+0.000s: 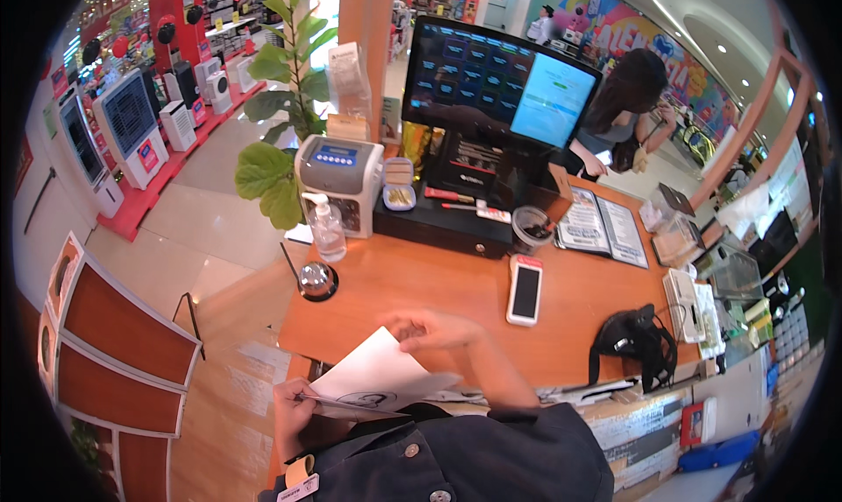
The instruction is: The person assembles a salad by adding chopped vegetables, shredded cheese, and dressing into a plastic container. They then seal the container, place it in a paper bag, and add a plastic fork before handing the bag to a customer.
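A flat piece of white paper (364, 375) with a round dark print is held low in front of my body, by the counter's near edge. It looks layered along its lower edge; whether it is a bag or a folded sheet I cannot make out. My left hand (294, 407) is closed on its lower left corner. At the top corner, my right hand (431, 330) has its fingers bent and smeared by motion. Whether those fingers touch or pinch the paper does not show.
On the wooden counter (421, 283) are a call bell (317, 281), a pump bottle (327, 228), a white phone (525, 291) and a black strapped bag (631, 342). Behind them stand a grey-white machine (340, 182) and a touch screen (500, 79). Another person (624, 107) stands beyond the counter.
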Available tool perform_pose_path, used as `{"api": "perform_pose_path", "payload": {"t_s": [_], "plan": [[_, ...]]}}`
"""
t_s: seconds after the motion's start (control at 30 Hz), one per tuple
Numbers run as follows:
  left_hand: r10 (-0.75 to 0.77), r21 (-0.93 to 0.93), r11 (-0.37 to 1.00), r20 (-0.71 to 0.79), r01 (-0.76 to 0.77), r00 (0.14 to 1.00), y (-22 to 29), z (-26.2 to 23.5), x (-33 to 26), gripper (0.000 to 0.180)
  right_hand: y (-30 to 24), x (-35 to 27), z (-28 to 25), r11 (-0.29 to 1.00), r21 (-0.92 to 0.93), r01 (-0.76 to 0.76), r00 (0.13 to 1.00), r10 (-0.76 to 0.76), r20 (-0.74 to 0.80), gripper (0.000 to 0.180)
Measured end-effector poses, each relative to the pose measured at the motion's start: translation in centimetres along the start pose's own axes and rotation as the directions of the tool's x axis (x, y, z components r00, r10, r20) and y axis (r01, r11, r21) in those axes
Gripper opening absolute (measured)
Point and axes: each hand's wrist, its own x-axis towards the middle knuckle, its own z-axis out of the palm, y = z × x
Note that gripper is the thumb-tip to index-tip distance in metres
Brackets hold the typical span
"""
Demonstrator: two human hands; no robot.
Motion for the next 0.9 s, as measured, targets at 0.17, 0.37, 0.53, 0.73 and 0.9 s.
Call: {"api": "perform_pose_path", "payload": {"t_s": [0.17, 0.37, 0.53, 0.73, 0.9], "plan": [[0.094, 0.082, 0.990, 0.241, -0.117, 0.966, 0.0, 0.4, -3.3, 0.008, 6.5, -9.3, 10.9, 0.984, 0.168, -0.062, 0.939, 0.114, -0.324, 0.025], [0.344, 0.156, 0.881, 0.440, -0.448, 0.830, 0.1, 4.7, -4.7, 0.008, 8.5, -17.3, 21.8, 0.980, 0.197, 0.000, 0.639, 0.151, -0.754, 0.012], [0.354, 0.505, 0.709, 0.349, -0.493, 0.867, -0.6, 10.7, -6.9, 0.012, 10.1, -19.8, 23.6, 0.975, -0.029, -0.222, 0.215, 0.020, -0.976, 0.016], [-0.080, 0.637, 0.489, 0.713, -0.596, 0.696, -2.1, 17.4, -10.9, 0.031, 12.6, -23.6, 26.8, 0.915, -0.015, -0.403, -0.022, -0.026, -0.999, 0.013], [0.118, 0.210, 0.191, 0.965, -0.959, 0.235, 0.9, 27.4, -12.8, 0.028, 16.4, -30.8, 27.2, 0.965, 0.115, -0.234, -0.340, 0.030, -0.940, 0.013]]}}
